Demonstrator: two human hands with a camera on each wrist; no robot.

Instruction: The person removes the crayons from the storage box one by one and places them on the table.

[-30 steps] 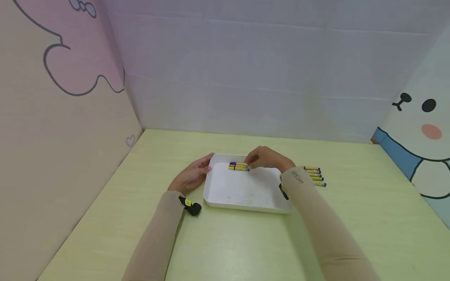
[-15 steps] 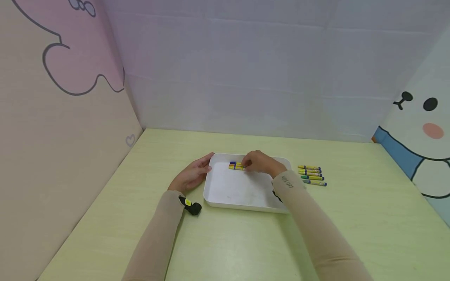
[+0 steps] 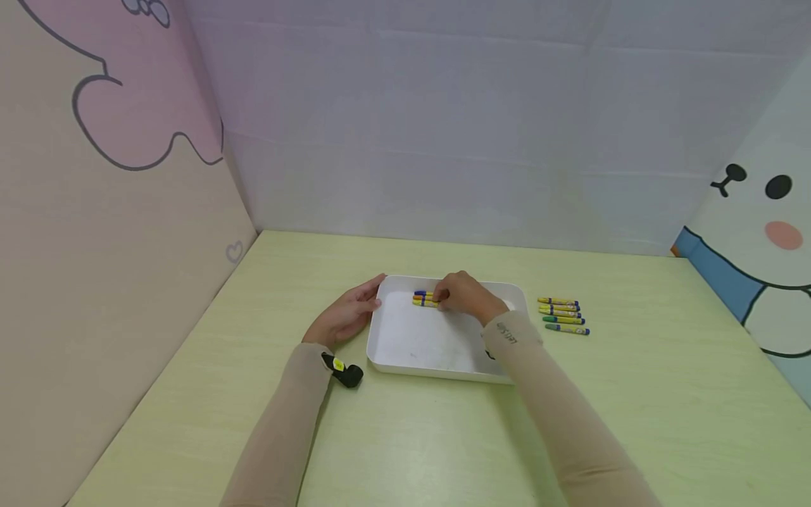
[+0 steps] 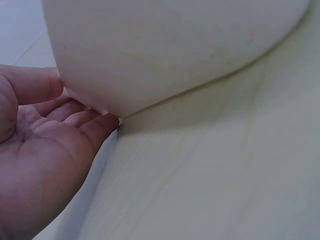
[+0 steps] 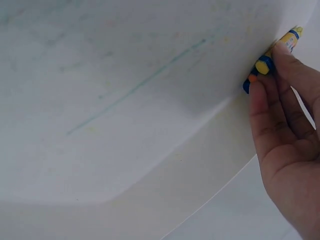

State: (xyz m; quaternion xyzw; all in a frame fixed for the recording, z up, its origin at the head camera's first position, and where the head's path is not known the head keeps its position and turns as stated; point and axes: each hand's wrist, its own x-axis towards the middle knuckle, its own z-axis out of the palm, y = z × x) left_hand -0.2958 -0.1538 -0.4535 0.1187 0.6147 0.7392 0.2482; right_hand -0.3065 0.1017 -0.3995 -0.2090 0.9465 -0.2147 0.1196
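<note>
A shallow white tray (image 3: 431,352) lies on the table, and my left hand (image 3: 342,318) grips its left edge. In the left wrist view the left thumb (image 4: 40,86) presses the tray wall (image 4: 165,45) while the fingertips touch its lower edge. Over the tray's back part, my right hand (image 3: 467,294) pinches a small row of yellow-wrapped crayons (image 3: 423,299), covering their right ends. The right wrist view shows the right thumb on a yellow crayon (image 5: 265,64), with blue and orange ends beside it and the other fingers close against them.
Several crayons (image 3: 562,315) lie in a row on the pale table (image 3: 405,436), right of the tray. A white back wall (image 3: 443,141) and printed side panels enclose the table. Green marks (image 5: 135,89) streak the tray floor.
My right hand has moved slightly left and lower over the crayons in the tray, covering their right ends. Its forearm shifted left, uncovering the crayons on the table. My left hand stays put.
</note>
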